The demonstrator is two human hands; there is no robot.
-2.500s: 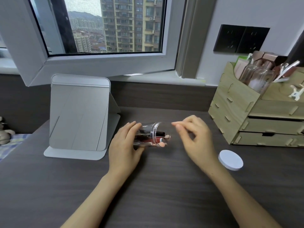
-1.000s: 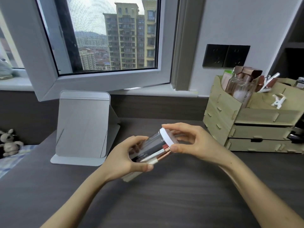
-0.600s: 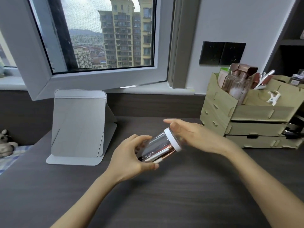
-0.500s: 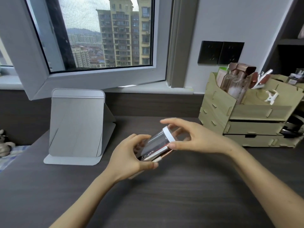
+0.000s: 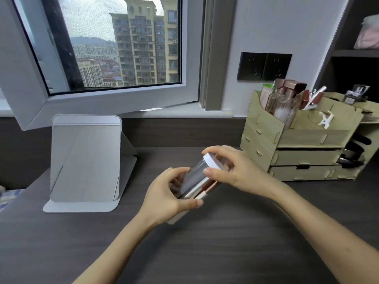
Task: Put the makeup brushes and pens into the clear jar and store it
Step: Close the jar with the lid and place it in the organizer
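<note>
The clear jar (image 5: 194,177) is held tilted above the dark desk, its top pointing up and to the right. Makeup brushes and pens (image 5: 202,190) with white and rose-gold shafts show through its wall. A white lid (image 5: 211,161) sits on the jar's mouth. My left hand (image 5: 170,195) wraps the jar's lower end. My right hand (image 5: 231,171) has its thumb and fingers around the lid's rim. The jar's base is hidden behind my left hand.
A wooden organiser (image 5: 297,138) with drawers and bottles stands at the right on the desk (image 5: 225,253). A grey folding mirror stand (image 5: 86,162) stands at the left. An open window sash (image 5: 114,103) hangs over the desk's back. Dark shelves (image 5: 352,58) rise at far right.
The white lid lay on the desk 2.5 s ago; it now sits on the jar. My right hand has kept regripping the lid's rim, and the jar stays tilted in my left hand.
</note>
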